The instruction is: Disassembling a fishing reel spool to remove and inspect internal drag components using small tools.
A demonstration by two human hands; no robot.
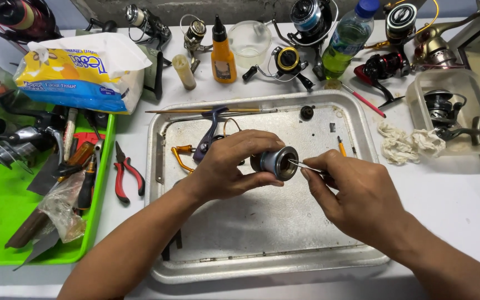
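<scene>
Left hand (226,166) grips one spool (278,162), right hand (351,191) pinches one thin pick (301,164) over one metal tray (262,261).

Workbench items around the metal tray (262,266)

Left of the tray: red pliers (126,176), green bin (6,216); behind it: orange glue bottle (223,54), tissue pack (81,72).

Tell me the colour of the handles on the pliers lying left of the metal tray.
Red with black trim. The pliers show only in the head view, between the metal tray and the green tray.
</scene>
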